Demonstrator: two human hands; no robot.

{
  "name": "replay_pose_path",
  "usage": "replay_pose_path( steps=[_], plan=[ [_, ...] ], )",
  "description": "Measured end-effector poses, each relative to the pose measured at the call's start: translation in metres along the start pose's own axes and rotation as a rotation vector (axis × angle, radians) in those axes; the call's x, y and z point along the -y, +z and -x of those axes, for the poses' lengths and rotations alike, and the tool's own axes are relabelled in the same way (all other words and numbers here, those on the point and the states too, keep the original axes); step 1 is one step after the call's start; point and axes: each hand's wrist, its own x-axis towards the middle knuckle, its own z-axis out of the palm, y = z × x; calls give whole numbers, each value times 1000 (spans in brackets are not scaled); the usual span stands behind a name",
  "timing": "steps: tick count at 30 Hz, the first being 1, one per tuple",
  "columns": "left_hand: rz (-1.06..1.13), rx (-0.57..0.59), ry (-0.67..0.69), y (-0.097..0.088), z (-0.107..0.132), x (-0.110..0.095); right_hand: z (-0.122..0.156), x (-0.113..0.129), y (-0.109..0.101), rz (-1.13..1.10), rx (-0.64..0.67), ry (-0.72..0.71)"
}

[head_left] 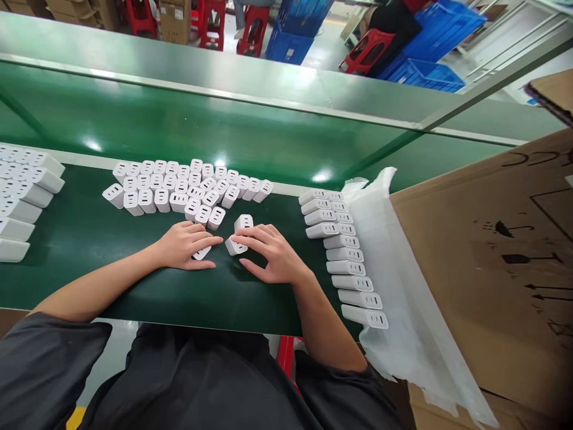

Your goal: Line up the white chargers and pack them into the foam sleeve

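mid-frame, our left hand (185,245) hides most of a small white plastic charger (202,253), grip unclear. our right hand (268,254) rests unclenched, touching a second white charger (233,245).

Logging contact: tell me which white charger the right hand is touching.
The charger lying at the fingertips of the right hand, toward the left hand, which covers a second charger; an upright charger stands just beyond.

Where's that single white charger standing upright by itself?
In the head view, the upright charger stands on the green belt just beyond the right hand, between it and the big cluster of chargers.
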Motion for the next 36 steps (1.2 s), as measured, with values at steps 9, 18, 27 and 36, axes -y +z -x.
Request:
replay_pose_path(
  steps=[9,18,27,36],
  plan=[
    [-109,-12,-114,-2,-2,-10,0,6,15,-93,-172,152],
    [-141,69,-103,-1,-5,-21,8,-22,1,-66,-22,234],
    [-165,31,-127,-3,-4,-21,-2,2,10,-468,59,134],
    [-149,95,-134,-2,-3,-22,-3,3,33,-494,-92,207]
  ],
)
